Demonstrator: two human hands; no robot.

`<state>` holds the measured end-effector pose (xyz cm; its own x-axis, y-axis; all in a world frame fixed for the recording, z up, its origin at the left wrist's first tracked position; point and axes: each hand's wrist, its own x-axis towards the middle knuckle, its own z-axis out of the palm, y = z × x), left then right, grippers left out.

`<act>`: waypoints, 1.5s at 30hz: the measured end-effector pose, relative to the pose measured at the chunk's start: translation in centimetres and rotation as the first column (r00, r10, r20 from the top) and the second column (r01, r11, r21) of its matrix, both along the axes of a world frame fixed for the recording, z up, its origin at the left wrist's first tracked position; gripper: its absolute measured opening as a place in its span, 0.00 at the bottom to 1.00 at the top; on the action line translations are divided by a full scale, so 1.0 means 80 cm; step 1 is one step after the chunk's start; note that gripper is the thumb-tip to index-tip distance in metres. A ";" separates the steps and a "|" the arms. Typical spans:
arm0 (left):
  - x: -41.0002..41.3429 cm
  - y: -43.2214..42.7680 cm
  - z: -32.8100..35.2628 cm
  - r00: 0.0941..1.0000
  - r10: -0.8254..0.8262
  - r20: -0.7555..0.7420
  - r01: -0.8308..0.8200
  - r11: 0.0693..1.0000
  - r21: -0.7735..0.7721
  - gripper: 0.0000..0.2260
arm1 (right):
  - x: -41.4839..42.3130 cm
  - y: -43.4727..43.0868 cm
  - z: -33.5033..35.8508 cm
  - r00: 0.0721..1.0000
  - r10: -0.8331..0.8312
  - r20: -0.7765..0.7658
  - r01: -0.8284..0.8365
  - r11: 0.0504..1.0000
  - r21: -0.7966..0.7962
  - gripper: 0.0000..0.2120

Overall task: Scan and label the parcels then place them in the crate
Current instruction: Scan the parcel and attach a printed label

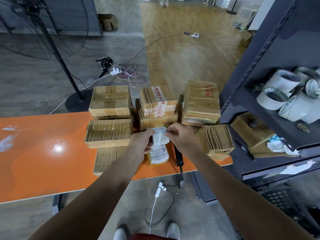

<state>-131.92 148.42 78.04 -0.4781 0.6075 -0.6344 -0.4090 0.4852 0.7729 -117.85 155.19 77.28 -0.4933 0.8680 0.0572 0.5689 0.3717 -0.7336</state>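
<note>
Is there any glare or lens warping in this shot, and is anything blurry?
Head view: a white glare spot on the glossy orange tabletop; the wide lens bends the table edge and the dark metal shelving; print on the white paper label is too soft to read.

Even, moderately bright indoor light. A white glare spot sits on the orange table (43, 153) at left of centre. Shadows are soft. Wide-angle distortion bends the frame edges; far background looks slightly soft.

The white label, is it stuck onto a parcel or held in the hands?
Held. The left hand and right hand both pinch the label, curled, over the small yellow parcel.
</note>
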 end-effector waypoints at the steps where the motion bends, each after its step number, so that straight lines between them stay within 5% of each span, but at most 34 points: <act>1: -0.001 0.000 -0.001 1.000 0.001 -0.002 -0.001 1.000 -0.003 0.06 | -0.001 0.000 -0.001 1.000 0.000 -0.007 0.000 1.000 0.006 0.05; 13: 0.003 0.012 -0.016 0.978 0.087 0.192 -0.073 0.994 -0.080 0.05 | 0.016 -0.007 0.009 1.000 0.026 0.011 -0.027 0.997 0.070 0.04; 19: 0.012 0.028 -0.023 0.999 0.037 0.029 -0.035 0.997 -0.066 0.07 | 0.041 0.013 0.007 0.987 -0.149 -0.054 0.154 0.982 0.111 0.04; 22: 0.017 0.043 -0.029 0.980 -0.120 -0.157 0.110 0.991 -0.072 0.07 | 0.051 0.024 0.008 0.976 -0.203 -0.081 0.211 0.971 0.112 0.05; 25: 0.022 0.060 -0.039 0.777 -0.409 -0.479 0.400 0.908 -0.126 0.11 | 0.058 0.031 0.008 0.968 -0.240 -0.071 0.248 0.961 0.123 0.05; 28: 0.027 0.076 -0.050 0.321 -0.577 -0.751 0.569 0.751 -0.334 0.13 | 0.065 0.036 0.005 0.962 -0.266 -0.051 0.271 0.951 0.147 0.02; 31: 0.034 0.094 -0.063 -0.121 -0.604 -0.787 0.519 0.637 -0.569 0.14 | 0.069 0.041 0.000 0.964 -0.264 -0.036 0.267 0.952 0.150 0.03; 33: 0.043 0.106 -0.075 -0.263 -0.645 -0.718 0.476 0.560 -0.678 0.13 | 0.072 0.044 -0.003 0.964 -0.263 -0.034 0.265 0.951 0.158 0.04; 41: 0.083 0.124 -0.086 -0.300 -0.633 -0.714 0.555 0.492 -0.670 0.11 | 0.068 0.051 -0.016 0.971 -0.235 -0.039 0.238 0.957 0.168 0.03; 45: 0.076 0.122 -0.081 -0.307 -0.604 -0.735 0.521 0.540 -0.661 0.11 | 0.068 0.051 -0.020 0.977 -0.207 -0.048 0.213 0.962 0.170 0.03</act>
<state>-125.82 158.20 71.55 -0.0423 0.9886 -0.1448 0.9939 0.0564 0.0952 -112.38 159.26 75.65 -0.2969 0.9274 0.2275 0.6269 0.3690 -0.6862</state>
